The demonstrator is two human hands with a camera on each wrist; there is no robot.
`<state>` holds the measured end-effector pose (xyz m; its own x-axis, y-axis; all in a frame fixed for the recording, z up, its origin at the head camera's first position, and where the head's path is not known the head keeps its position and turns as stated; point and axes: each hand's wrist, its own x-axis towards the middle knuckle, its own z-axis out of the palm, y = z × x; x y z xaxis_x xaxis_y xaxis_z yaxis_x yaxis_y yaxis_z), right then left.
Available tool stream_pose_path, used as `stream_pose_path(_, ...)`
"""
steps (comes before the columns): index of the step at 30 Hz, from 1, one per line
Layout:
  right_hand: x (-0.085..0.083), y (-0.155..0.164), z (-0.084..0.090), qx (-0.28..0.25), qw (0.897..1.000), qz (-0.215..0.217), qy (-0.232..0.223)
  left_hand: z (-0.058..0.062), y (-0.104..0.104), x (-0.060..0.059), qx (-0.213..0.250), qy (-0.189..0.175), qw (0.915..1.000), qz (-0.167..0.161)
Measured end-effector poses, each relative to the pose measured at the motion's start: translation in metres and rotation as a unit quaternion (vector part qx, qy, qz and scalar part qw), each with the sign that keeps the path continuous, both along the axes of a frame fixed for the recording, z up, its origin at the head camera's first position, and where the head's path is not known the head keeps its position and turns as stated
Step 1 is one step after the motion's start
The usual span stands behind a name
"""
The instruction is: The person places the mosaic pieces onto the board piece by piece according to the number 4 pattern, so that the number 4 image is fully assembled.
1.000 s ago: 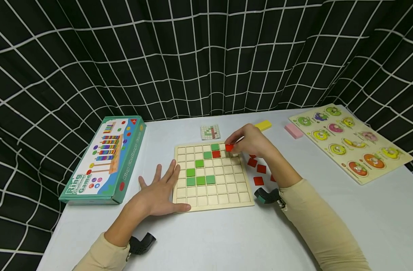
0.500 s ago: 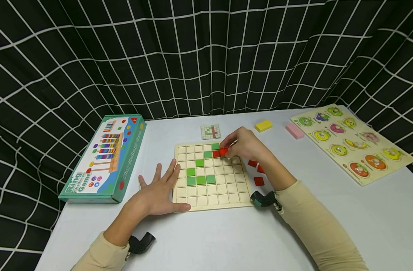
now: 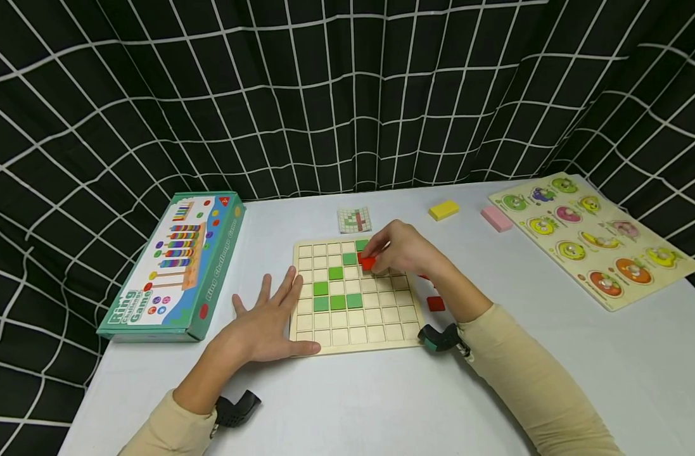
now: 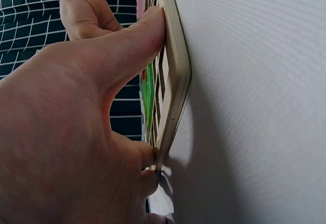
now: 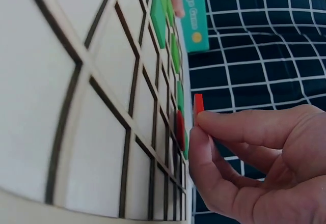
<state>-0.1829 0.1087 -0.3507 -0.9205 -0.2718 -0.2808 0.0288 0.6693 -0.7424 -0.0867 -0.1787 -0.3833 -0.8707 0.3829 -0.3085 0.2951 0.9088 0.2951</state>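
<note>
A wooden grid board (image 3: 381, 316) lies flat on the white table, with several green square tiles (image 3: 337, 303) and a red one (image 5: 181, 127) set in its cells. My left hand (image 3: 265, 326) rests at the board's left edge, fingers spread and thumb on the near corner; the left wrist view shows the thumb (image 4: 147, 30) pressing the rim. Over the upper part of the grid, my right hand (image 3: 401, 248) pinches a red square tile (image 3: 368, 263) between thumb and fingertips. In the right wrist view this red tile (image 5: 198, 104) stands on edge, close above the board.
Loose red tiles (image 3: 435, 304) lie right of the board, partly hidden by my right forearm. Behind it sits a small pattern card (image 3: 355, 220). A yellow block (image 3: 443, 210), a pink block (image 3: 497, 218) and a fruit puzzle board (image 3: 595, 240) are right; a game box (image 3: 173, 266) is left.
My right hand has carried the red tile leftward and slightly nearer, from the grid's upper right corner to just below the placed red tile. My left hand has stayed put.
</note>
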Motion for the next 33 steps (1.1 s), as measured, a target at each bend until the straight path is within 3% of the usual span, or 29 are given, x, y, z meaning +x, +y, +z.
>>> stream_pose_path(33,0.003,-0.0071,-0.0088,0.015,0.999,0.034,0.003,0.0015,-0.0005,0.0,0.0,-0.004,1.0,0.002)
